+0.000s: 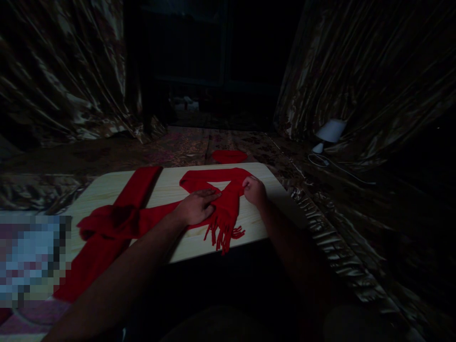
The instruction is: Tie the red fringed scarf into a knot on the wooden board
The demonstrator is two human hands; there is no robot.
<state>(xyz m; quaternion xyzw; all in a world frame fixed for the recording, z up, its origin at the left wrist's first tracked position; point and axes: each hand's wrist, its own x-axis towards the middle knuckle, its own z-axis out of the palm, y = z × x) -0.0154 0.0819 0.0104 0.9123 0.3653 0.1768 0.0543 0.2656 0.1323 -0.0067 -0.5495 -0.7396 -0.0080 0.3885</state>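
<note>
A long red scarf (128, 213) with a fringed end lies across a light wooden board (171, 185). Its right part is folded into a loop with a small triangle of bare board showing inside. My left hand (195, 206) lies flat on the scarf just left of the fringe, fingers stretched out. My right hand (253, 190) is closed in a pinch on the scarf's fold at the loop's right side. The fringe hangs toward the board's near edge.
A small red piece of cloth (230, 156) lies beyond the board on the dark patterned surface. A white lamp (329, 133) with a cable stands at the right. Shiny patterned drapes hang on both sides. A blurred patch covers the lower left.
</note>
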